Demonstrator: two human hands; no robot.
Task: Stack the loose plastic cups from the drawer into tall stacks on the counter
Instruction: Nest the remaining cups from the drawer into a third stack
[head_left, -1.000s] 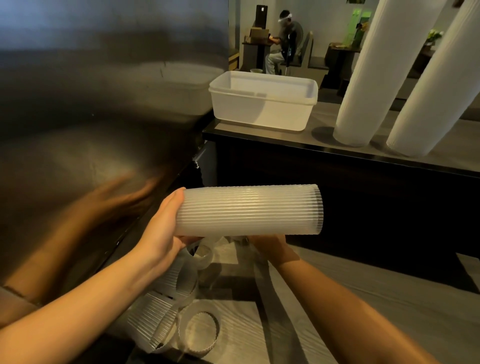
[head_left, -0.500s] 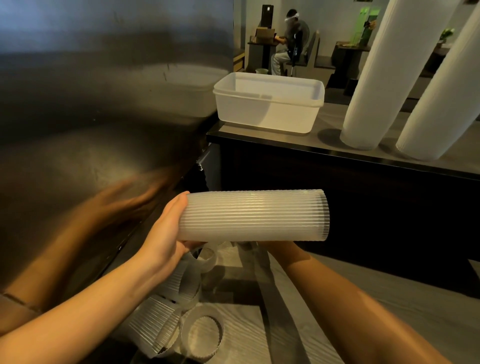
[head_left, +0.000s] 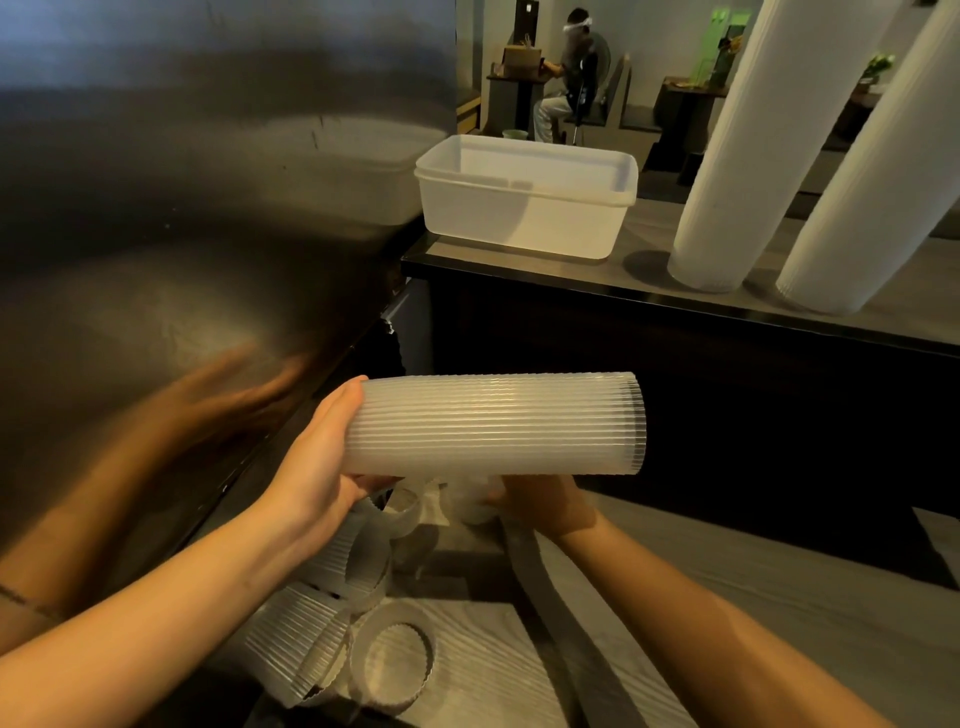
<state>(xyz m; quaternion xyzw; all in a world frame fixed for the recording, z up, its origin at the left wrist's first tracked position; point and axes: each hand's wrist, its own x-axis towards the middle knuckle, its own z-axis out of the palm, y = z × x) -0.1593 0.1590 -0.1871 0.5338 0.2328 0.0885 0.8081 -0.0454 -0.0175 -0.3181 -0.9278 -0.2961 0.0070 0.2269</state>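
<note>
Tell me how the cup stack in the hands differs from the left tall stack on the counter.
The held stack lies horizontal; the tall stack stands on end. The held stack is short, both ends visible; the tall stack runs out of frame. The left hand holds the held stack, right hand beneath; the tall stack stands untouched on the counter. Both look ribbed whitish plastic.

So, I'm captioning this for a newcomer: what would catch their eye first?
A ribbed clear stack of cups, lying level at centre, its end in the left hand, with the right hand just beneath. Next, two tall white stacks standing on the counter at upper right, beside a white tub.
</note>
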